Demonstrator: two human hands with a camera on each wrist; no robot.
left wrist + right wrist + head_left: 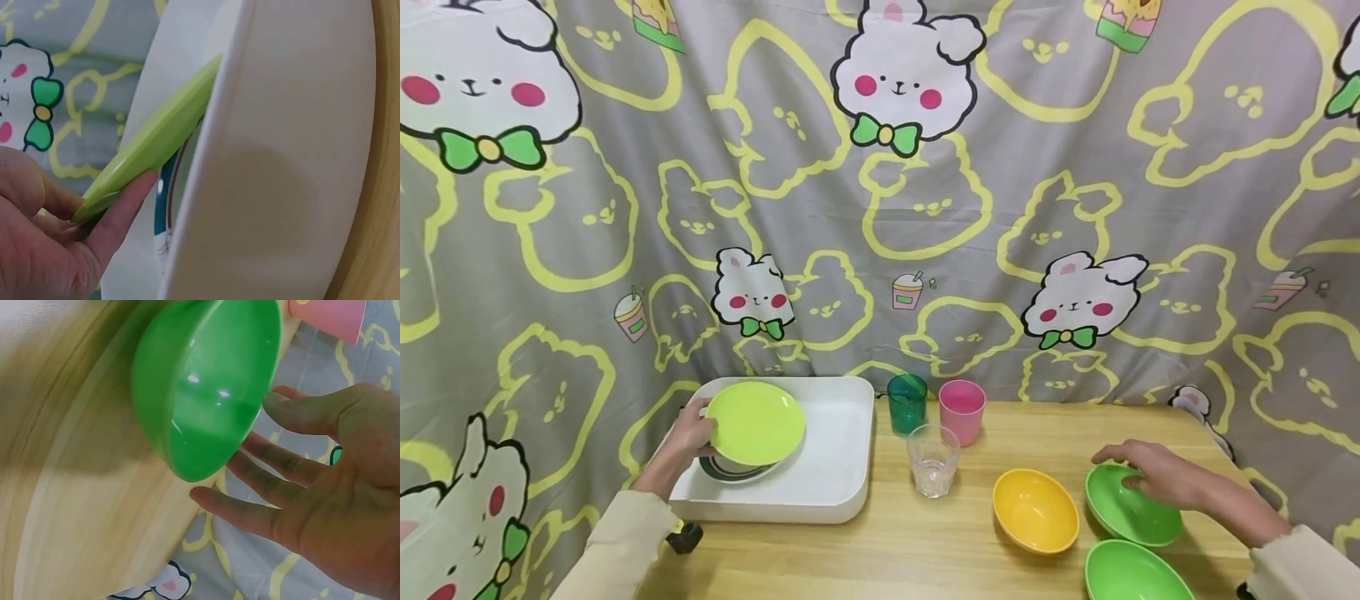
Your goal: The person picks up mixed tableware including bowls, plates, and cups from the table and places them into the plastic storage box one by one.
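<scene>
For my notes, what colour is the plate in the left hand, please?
The plate is yellow-green, clearest in the head view.

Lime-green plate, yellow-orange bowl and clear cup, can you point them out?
Lime-green plate (756,423), head view: middle of its visible face.
Yellow-orange bowl (1036,512), head view: inner bottom.
Clear cup (933,463), head view: side wall.
</scene>
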